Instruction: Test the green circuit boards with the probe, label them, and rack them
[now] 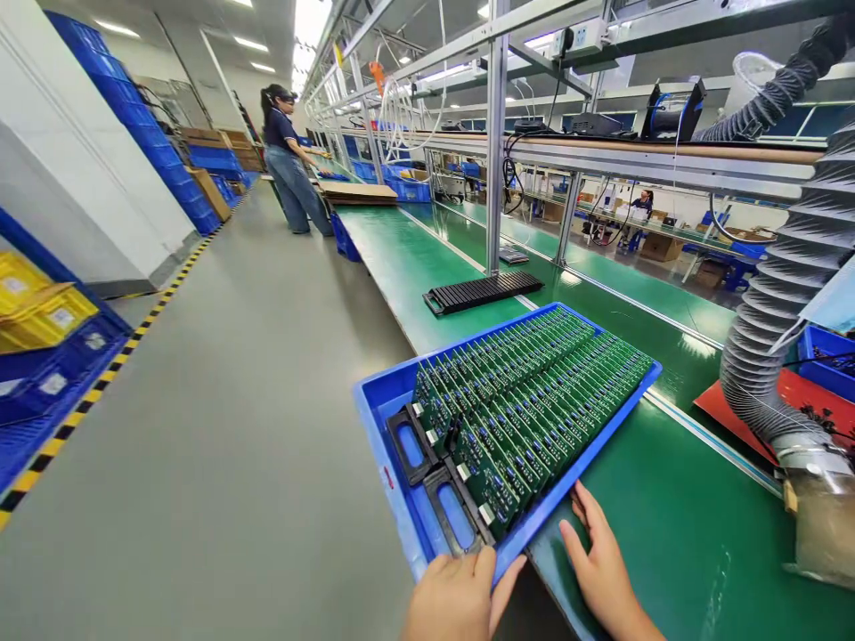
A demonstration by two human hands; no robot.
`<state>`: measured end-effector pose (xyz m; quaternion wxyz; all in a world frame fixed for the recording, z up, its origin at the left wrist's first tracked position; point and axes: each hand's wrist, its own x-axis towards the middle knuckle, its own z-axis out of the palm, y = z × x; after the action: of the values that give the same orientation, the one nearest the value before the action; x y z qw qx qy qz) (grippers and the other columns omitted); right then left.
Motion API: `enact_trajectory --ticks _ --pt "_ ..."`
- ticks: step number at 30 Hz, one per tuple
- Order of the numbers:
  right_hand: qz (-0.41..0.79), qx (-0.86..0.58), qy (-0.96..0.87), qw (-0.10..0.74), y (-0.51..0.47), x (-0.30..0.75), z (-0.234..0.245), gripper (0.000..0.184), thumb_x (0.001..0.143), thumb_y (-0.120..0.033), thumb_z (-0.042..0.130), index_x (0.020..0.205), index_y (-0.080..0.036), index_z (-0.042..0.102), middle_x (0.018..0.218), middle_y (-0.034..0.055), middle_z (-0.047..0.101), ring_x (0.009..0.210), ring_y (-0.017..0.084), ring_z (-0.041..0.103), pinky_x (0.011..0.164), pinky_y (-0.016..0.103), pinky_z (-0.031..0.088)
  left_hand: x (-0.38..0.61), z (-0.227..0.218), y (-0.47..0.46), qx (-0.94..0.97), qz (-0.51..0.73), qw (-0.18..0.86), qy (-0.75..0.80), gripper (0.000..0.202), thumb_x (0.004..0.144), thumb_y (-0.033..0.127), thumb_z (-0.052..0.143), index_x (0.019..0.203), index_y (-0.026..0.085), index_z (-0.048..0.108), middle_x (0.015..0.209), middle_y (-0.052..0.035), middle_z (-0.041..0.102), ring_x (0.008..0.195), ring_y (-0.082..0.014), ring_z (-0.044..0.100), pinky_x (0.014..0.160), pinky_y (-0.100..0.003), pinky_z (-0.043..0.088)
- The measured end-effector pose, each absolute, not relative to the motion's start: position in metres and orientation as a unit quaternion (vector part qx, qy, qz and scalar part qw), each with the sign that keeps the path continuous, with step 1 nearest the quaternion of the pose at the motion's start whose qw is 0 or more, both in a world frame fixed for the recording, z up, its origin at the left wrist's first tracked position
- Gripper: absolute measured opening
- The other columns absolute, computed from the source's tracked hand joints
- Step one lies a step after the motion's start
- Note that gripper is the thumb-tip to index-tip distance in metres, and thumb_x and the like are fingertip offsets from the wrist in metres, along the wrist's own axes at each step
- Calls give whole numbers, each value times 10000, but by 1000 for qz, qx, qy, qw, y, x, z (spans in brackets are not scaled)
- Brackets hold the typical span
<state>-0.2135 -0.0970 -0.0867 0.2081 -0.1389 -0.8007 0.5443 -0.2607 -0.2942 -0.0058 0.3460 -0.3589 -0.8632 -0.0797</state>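
A blue plastic tray (394,476) stands on the green bench (674,499), its left end jutting past the bench edge. Inside it, two rows of upright green circuit boards (527,401) sit in black slotted racks (418,445). My left hand (454,592) grips the tray's near rim at the corner, fingers over the wall and thumb outside. Beside the tray's right long side is my right hand (598,552), fingers apart, fingertips at the outer wall. It holds nothing.
A black slotted rack (484,292) lies behind the tray. A grey flexible duct (768,312) and a red mat (794,401) are at the right. A metal post (495,151) rises from the bench. Another person (287,160) stands farther along. Yellow bins (44,307) are at the left.
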Motion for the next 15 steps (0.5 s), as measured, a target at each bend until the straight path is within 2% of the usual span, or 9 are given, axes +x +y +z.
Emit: enact_trajectory --ticks 3,7,11,15 --pt "457 -78 -862 205 -92 -212 -76 410 863 -317 535 1252 -200 585 1381 124 501 1273 267 476 1069 498 378 -269 -5 -291 -348 -68 363 -862 455 931 414 403 528 239 520 423 3 533 388 -204 534 444 -334 380" --pt "395 4 -902 174 -84 -209 -66 336 874 -287 510 1162 -185 649 1283 125 593 1237 269 515 1039 515 414 -287 -11 -284 -312 -52 345 -883 441 885 487 487 539 220 543 454 0 563 450 -202 573 467 -325 420" --pt "377 52 -912 151 -75 -204 -61 312 880 -273 496 1114 -171 675 1217 122 640 1248 275 501 1039 535 408 -311 -19 -264 -260 -25 277 -925 445 885 538 487 686 155 591 578 22 593 538 -125 580 579 -294 488" --pt "366 69 -917 144 -65 -192 -56 316 876 -242 488 1128 -191 673 1240 103 628 1263 266 486 1058 522 390 -328 -16 -229 -225 -16 227 -947 364 898 477 510 839 133 613 731 -4 629 644 -128 608 657 -318 515"
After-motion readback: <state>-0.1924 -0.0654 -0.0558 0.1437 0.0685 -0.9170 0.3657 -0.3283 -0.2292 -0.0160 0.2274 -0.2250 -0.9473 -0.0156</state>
